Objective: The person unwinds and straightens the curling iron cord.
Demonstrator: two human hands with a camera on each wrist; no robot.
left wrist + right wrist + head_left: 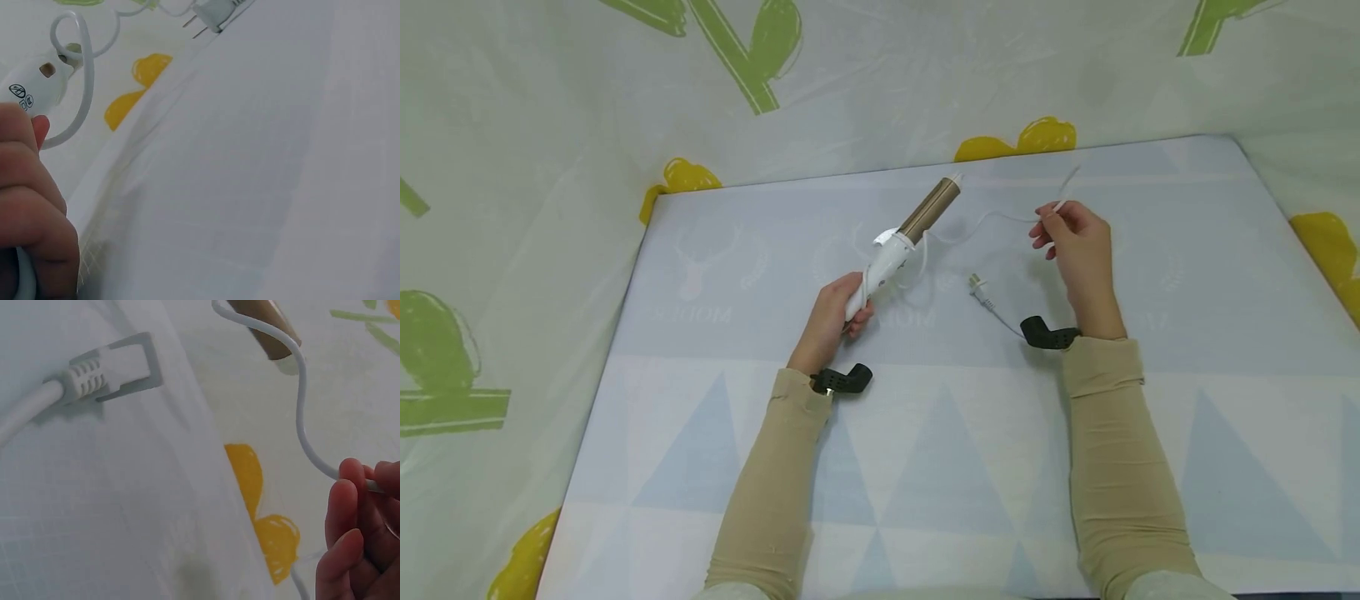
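Observation:
A curling iron (910,242) with a white handle and a bronze barrel (262,328) lies slanted across the middle of the pale blue mat (925,467). My left hand (831,315) grips the handle's lower end (34,84), fingers curled round it. The white cord (992,218) loops round the handle (81,69) and runs right to my right hand (1075,237), which pinches it (312,456) and holds it raised. The two-pin plug (979,287) lies on the mat between my hands (109,372).
The mat lies on a white sheet (512,208) printed with green and yellow shapes, which surrounds it at the left, back and right. Black wrist camera mounts (842,381) sit at both cuffs. Bare mat stretches toward me.

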